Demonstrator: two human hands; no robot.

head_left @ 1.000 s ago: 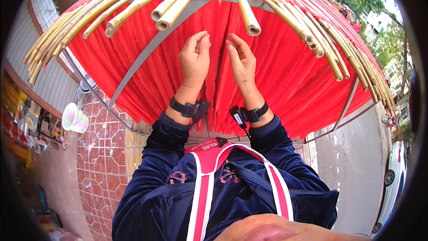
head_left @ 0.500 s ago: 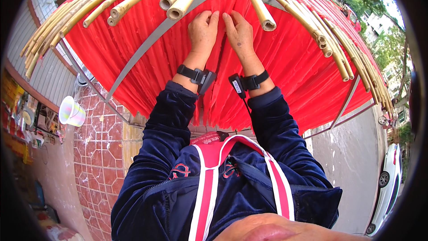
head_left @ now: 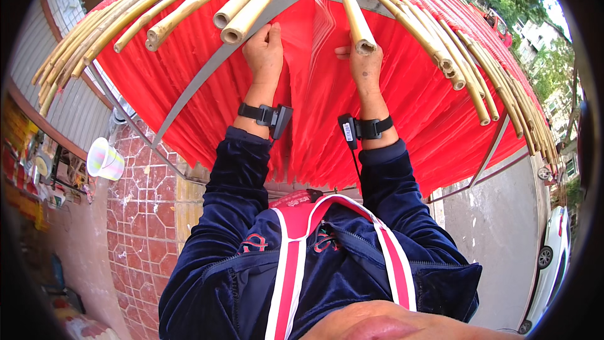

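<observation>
Long red cloth sheets (head_left: 402,113) hang in close folds from bamboo poles laid across a metal frame. Under the paired pole ends, my left hand (head_left: 263,60) is closed on a fold of the red cloth, its thumb pointing up. My right hand (head_left: 366,69) is just below the end of a single bamboo pole (head_left: 355,16), which covers part of it. Its fingers are curled toward the left against the cloth and look closed on it. Between my hands the cloth is spread, with layered folds showing. Two bamboo poles (head_left: 257,7) stick out above my left hand.
More bamboo poles (head_left: 434,41) jut toward me on both sides. A curved grey metal bar (head_left: 195,88) runs down the left of the frame. A pale bucket (head_left: 105,158) stands on the left near red floor tiles (head_left: 145,220). A white car (head_left: 555,264) is at far right.
My hands have moved apart from nearly touching, the left leftward and the right rightward and slightly down. The cloth between them has spread. The pole ends appear shifted slightly left.
</observation>
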